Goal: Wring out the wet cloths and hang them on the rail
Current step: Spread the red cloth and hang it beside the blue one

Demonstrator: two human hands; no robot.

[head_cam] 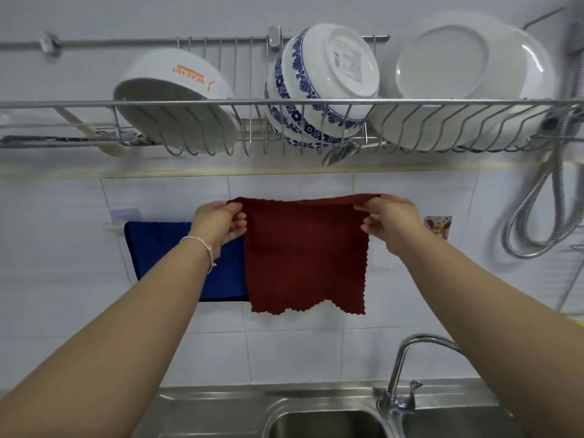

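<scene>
A dark red cloth [305, 254] hangs spread flat in front of the tiled wall. My left hand [219, 221] pinches its top left corner and my right hand [390, 218] pinches its top right corner. A blue cloth [158, 248] hangs over the white rail [112, 228] on the wall to the left, partly behind my left wrist and the red cloth. The rail's middle and right part are hidden behind the cloths and my hands.
A wire dish rack [284, 104] with white and blue-patterned bowls and plates hangs just above my hands. Below are a steel sink [316, 422] and a curved tap [410, 368]. A metal shower hose [543, 216] loops at the right.
</scene>
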